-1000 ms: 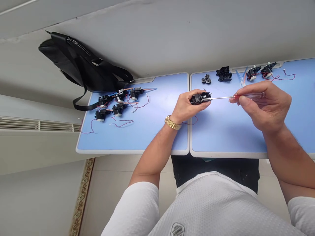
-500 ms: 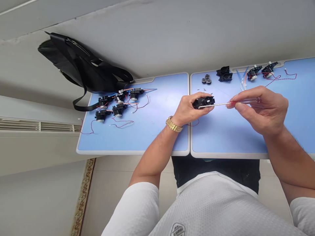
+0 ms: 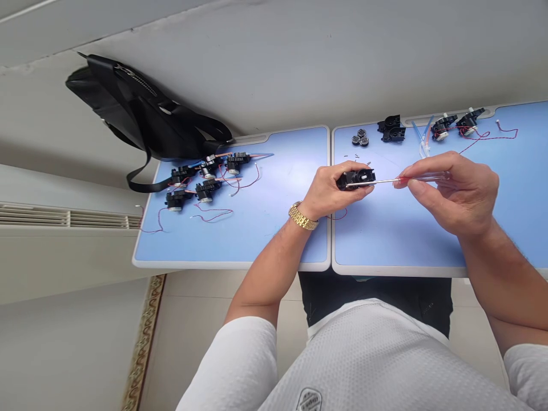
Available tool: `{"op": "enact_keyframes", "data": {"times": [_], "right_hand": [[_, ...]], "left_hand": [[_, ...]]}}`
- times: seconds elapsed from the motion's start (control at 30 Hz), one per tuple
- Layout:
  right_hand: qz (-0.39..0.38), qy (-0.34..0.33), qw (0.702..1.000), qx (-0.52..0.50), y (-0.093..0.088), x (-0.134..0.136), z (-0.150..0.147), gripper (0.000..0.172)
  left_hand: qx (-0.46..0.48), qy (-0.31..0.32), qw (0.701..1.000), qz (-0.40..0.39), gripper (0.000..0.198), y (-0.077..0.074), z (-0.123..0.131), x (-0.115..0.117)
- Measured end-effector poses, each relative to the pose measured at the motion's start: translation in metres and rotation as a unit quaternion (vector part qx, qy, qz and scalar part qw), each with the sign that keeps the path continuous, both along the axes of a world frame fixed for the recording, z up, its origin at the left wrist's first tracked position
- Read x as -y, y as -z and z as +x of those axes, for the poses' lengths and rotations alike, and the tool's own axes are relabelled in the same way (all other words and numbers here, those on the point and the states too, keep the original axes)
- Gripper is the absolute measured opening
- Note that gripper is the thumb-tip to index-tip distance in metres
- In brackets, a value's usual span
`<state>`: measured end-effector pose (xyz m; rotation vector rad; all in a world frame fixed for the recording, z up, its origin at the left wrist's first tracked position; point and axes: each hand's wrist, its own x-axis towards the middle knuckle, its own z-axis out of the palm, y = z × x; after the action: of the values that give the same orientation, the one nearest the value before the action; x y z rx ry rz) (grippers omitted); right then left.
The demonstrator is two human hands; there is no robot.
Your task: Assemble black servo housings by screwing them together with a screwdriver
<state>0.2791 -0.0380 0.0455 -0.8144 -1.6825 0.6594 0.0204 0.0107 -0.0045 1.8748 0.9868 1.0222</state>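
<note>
Both hands have closed in toward each other since the earlier view, and the work now sits slightly lower over the mat. The left hand [image 3: 329, 191], wearing a gold link wristwatch [image 3: 302, 216], has its fingers curled and clamped around a black plastic motor housing [image 3: 356, 179]. The right hand [image 3: 456, 194] pinches a clear-handled, red-collared screwdriver [image 3: 422, 179] between thumb and fingertips. Its thin steel shaft [image 3: 377, 182] lies across the housing's face.

The housing is held over a pale blue work mat [image 3: 385, 240]. Just beyond the housing lie tiny black screws [image 3: 354, 156]. Farther beyond are three small round black-and-metal parts [image 3: 361, 137] and a loose black plastic bracket [image 3: 391, 129]. Beyond and to the right stand two black wired units with red leads [image 3: 454, 125]. Well left of the housing sit five similar black wired units [image 3: 201, 185], beside a black fabric bag [image 3: 141, 111].
</note>
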Motion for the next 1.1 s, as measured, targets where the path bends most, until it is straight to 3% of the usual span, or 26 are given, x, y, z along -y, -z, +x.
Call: {"op": "enact_keyframes", "data": {"times": [0.2, 0.77, 1.1], "right_hand": [[0.022, -0.008, 1.000, -0.002, 0.0031, -0.0027, 0.0008, 0.035], [0.005, 0.005, 1.000, 0.015, 0.0032, -0.0025, 0.0006, 0.030], [0.027, -0.003, 1.000, 0.007, 0.0043, -0.0035, 0.0003, 0.035]], "left_hand": [[0.002, 0.003, 1.000, 0.004, 0.036, -0.0013, -0.0006, 0.0003], [-0.001, 0.011, 1.000, 0.016, 0.035, -0.0011, -0.0010, -0.0001], [0.020, 0.015, 0.999, 0.021, 0.032, -0.0027, -0.0004, 0.0006]]}}
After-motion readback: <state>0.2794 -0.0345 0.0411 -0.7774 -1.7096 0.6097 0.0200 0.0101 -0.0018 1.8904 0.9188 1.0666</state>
